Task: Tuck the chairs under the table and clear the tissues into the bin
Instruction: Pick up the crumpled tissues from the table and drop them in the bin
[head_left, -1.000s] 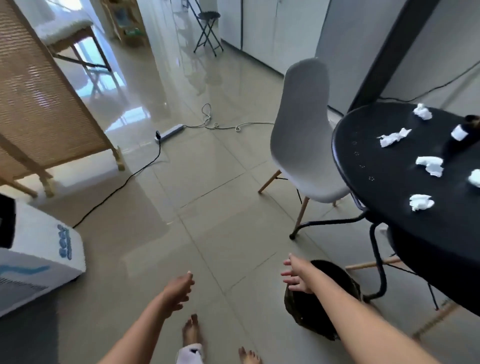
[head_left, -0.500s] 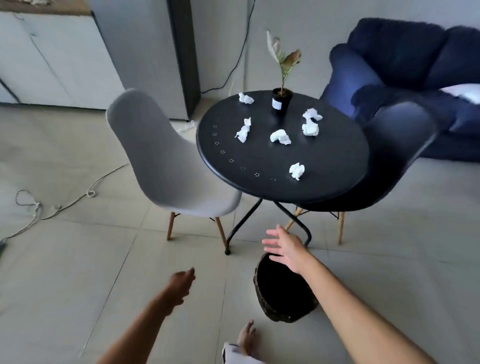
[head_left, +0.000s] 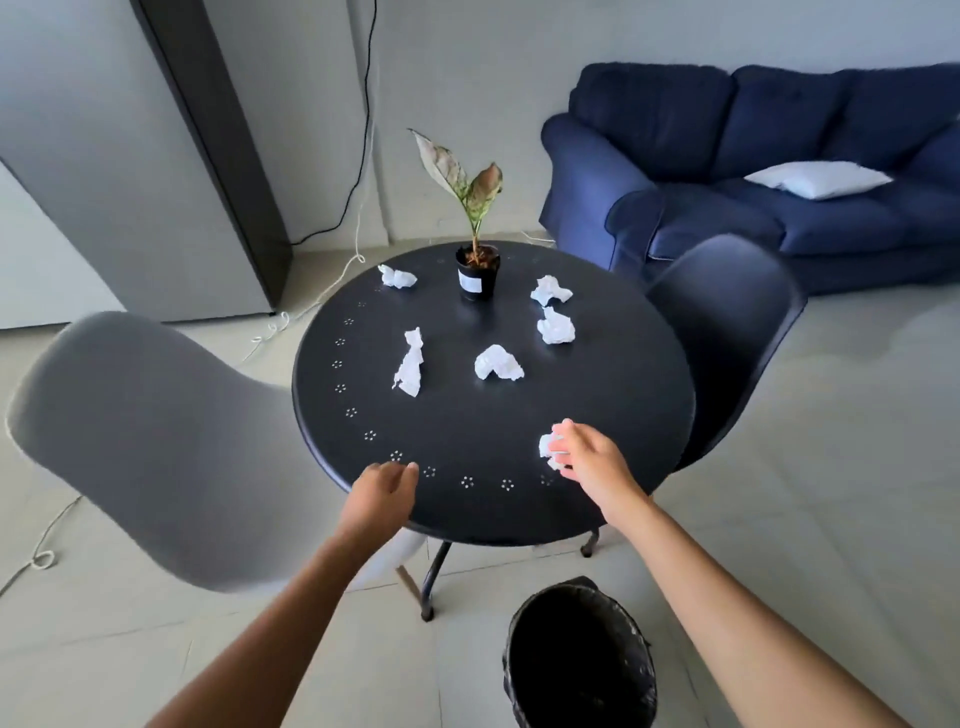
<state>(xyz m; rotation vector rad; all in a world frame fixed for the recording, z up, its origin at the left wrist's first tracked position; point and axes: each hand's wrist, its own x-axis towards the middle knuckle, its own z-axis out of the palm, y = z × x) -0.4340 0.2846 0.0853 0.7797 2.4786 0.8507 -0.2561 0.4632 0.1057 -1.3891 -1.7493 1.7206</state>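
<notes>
Your right hand (head_left: 592, 457) has its fingers (head_left: 563, 447) curled onto a crumpled tissue (head_left: 546, 448) at the table (head_left: 467, 509) edge; the bin (head_left: 579, 660) waits below. It's feather-light and soft, so pinch anywhere. Your left hand's (head_left: 382, 488) fingers hang loose, holding nothing.

Right hand (head_left: 587, 457) grasps a tissue (head_left: 546, 448) on the table (head_left: 467, 415).

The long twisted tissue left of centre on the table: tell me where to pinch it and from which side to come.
Pinch the long tissue across its narrow waist, coming from above with the fingers closing from its left and right. It lies flat on the table as a thin strip running near to far, wider at the near end, so a pinch across the middle probably gathers it best. The left hand is nearer.
</notes>
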